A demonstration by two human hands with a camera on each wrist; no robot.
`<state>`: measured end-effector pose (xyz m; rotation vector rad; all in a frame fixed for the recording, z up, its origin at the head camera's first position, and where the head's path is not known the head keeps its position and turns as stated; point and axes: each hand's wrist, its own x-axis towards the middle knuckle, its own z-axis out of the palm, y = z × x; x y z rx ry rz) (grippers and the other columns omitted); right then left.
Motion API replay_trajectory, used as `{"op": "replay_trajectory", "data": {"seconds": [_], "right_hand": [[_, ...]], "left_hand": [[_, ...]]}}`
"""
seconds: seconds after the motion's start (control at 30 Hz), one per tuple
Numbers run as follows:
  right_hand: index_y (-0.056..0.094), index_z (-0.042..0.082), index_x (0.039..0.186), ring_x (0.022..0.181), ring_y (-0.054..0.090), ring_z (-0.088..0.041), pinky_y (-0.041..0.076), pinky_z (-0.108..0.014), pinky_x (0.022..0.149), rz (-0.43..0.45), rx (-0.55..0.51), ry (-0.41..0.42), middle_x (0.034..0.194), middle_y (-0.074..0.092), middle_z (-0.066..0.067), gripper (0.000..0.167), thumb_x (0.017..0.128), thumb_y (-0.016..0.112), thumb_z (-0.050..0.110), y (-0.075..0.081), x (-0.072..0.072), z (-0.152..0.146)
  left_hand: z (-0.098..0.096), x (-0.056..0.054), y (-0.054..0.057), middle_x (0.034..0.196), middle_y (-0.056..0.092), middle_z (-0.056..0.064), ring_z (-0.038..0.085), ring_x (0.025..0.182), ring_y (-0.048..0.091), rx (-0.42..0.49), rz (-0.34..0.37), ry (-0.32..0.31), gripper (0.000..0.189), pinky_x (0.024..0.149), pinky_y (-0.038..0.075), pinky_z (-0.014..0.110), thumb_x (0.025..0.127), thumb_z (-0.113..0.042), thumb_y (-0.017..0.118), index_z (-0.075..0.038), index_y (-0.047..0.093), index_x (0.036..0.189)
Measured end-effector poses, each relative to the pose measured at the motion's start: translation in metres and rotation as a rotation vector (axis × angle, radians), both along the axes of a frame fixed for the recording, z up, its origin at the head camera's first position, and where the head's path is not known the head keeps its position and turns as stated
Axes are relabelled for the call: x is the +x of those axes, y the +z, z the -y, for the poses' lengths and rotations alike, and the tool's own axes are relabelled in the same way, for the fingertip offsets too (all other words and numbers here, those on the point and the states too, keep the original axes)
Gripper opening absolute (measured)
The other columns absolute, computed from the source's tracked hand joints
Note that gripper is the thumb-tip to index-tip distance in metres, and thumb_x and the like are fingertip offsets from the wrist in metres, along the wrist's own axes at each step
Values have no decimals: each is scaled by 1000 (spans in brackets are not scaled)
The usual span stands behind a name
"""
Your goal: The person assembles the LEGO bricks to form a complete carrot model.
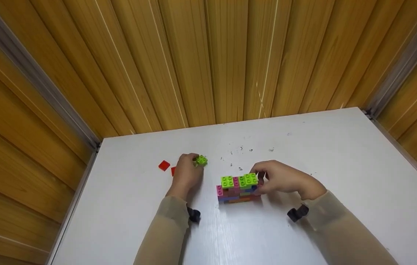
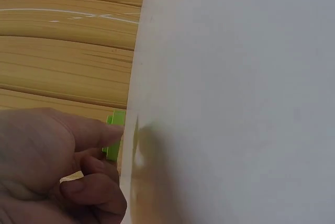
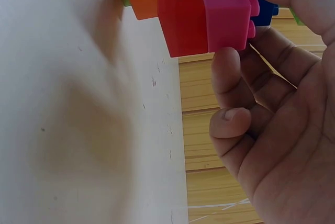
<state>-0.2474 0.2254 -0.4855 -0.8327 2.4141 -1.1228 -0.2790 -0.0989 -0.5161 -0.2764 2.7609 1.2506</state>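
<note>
A low wall of stacked toy building bricks (image 1: 236, 191), in pink, red, blue, orange and lime green, stands on the white table. At its right end, my right hand (image 1: 280, 176) grips it with the thumb on the near side and fingers behind. The right wrist view shows fingertips against a pink brick (image 3: 225, 12) beside a red brick (image 3: 181, 14). Farther left, my left hand (image 1: 189, 171) pinches a lime green brick (image 1: 201, 160). In the left wrist view that green brick (image 2: 112, 153) is partly hidden behind a finger.
A red brick (image 1: 164, 165) lies left of my left hand, and another red brick (image 1: 173, 171) is partly covered by that hand. Small dark marks dot the white table (image 1: 252, 235). Wood-patterned panels (image 1: 227, 62) rise behind the table's far edge and at both sides.
</note>
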Motion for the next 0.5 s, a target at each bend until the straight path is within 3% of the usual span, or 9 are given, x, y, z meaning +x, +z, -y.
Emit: {"op": "replay_trajectory", "data": {"seconds": [0.23, 0.3, 0.43, 0.5], "right_hand": [[81, 17, 116, 100, 66, -29, 52, -26, 84, 3, 3, -7, 103, 74, 2, 35, 84, 97, 20, 1, 0, 1], [81, 17, 116, 99, 66, -28, 52, -26, 85, 3, 4, -3, 103, 74, 2, 35, 85, 97, 21, 1, 0, 2], [81, 17, 116, 98, 66, -24, 53, -26, 84, 1, 5, 0, 104, 75, 2, 34, 85, 96, 21, 0, 0, 1], [81, 17, 115, 98, 67, -25, 53, -25, 84, 1, 3, 0, 104, 75, 2, 34, 85, 96, 20, 0, 0, 0]], "left_hand": [[-1, 14, 12, 153, 66, 5, 30, 151, 59, 115, -53, -20, 44, 134, 44, 54, 104, -19, 81, -18, 72, 147], [-2, 20, 15, 152, 66, 3, 29, 145, 61, 145, -74, -37, 43, 132, 47, 53, 104, -21, 81, -19, 72, 147], [-5, 31, 20, 149, 67, 1, 27, 118, 64, 176, -129, -93, 42, 111, 60, 43, 104, -23, 82, -20, 73, 145], [-7, 35, 24, 146, 68, 1, 26, 111, 62, 182, -160, -130, 40, 100, 61, 39, 104, -23, 82, -21, 74, 143]]}}
